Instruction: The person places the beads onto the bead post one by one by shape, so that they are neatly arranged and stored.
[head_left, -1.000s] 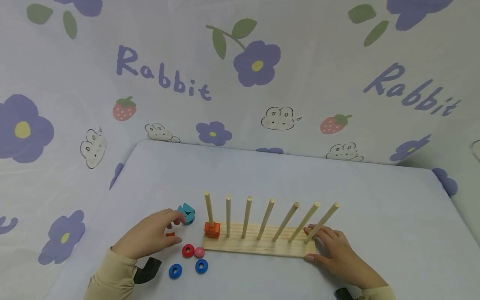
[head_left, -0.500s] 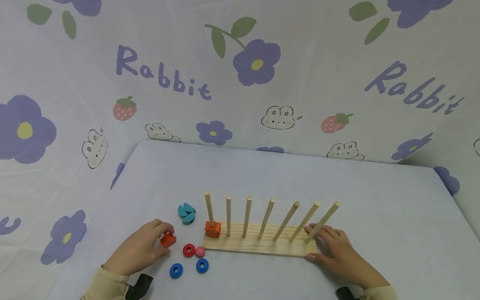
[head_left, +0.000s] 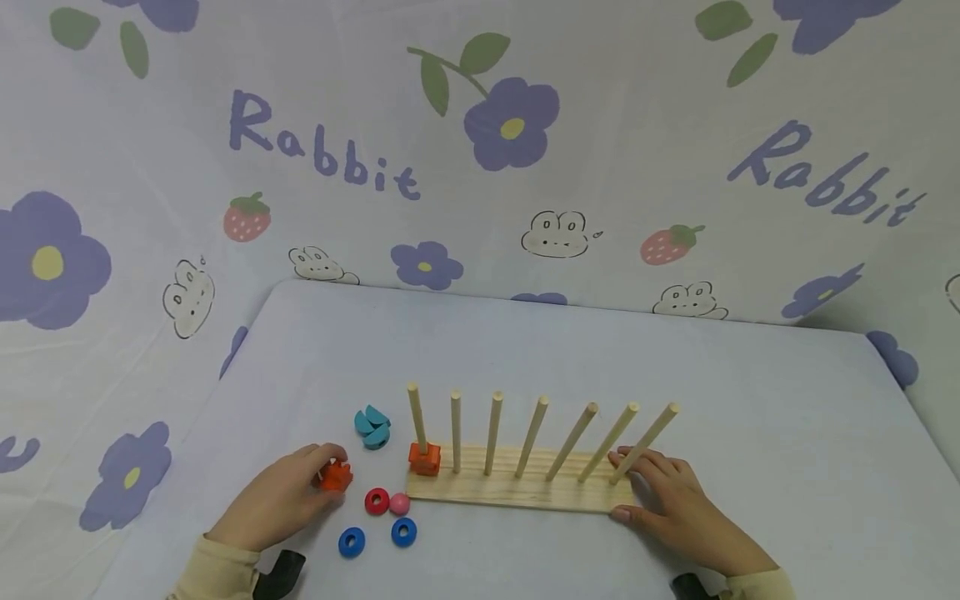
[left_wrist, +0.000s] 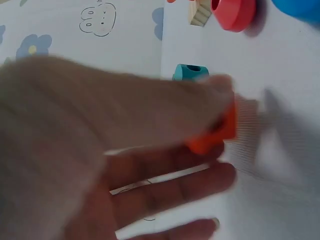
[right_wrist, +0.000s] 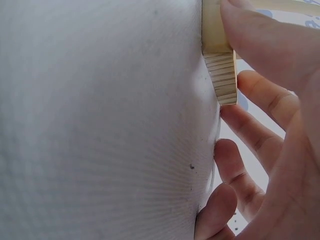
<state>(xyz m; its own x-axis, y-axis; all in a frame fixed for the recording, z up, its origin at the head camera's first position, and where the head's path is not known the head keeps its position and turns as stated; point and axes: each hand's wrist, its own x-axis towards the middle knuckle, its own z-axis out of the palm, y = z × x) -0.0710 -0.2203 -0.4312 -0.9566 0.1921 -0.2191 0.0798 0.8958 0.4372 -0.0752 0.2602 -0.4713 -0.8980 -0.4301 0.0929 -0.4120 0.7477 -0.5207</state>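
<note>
My left hand (head_left: pixel 273 502) pinches a small orange notched block (head_left: pixel 336 477) between thumb and forefinger, left of the wooden peg board. In the left wrist view the thumb covers part of that orange block (left_wrist: pixel 217 134), while the other fingers extend below it. A similar orange block (head_left: pixel 425 459) sits at the foot of the leftmost peg. My right hand (head_left: pixel 675 508) holds the right end of the peg board (head_left: pixel 517 493), thumb at its front edge and fingers at the back. The right wrist view shows the board's end (right_wrist: pixel 221 77) between thumb and fingers.
Teal wedge-like pieces (head_left: pixel 373 436) lie behind the left hand. A red ring (head_left: pixel 377 502) touches a pink bead (head_left: pixel 400 504) near the board's left corner. Two blue rings, one left (head_left: pixel 351 542) and one right (head_left: pixel 403 532), lie in front. Several tall pegs (head_left: pixel 492 433) rise from the board.
The left hand moved from beside the teal pieces back toward the lower left and took hold of the orange block, which has since turned slightly. The right hand stayed on the board.
</note>
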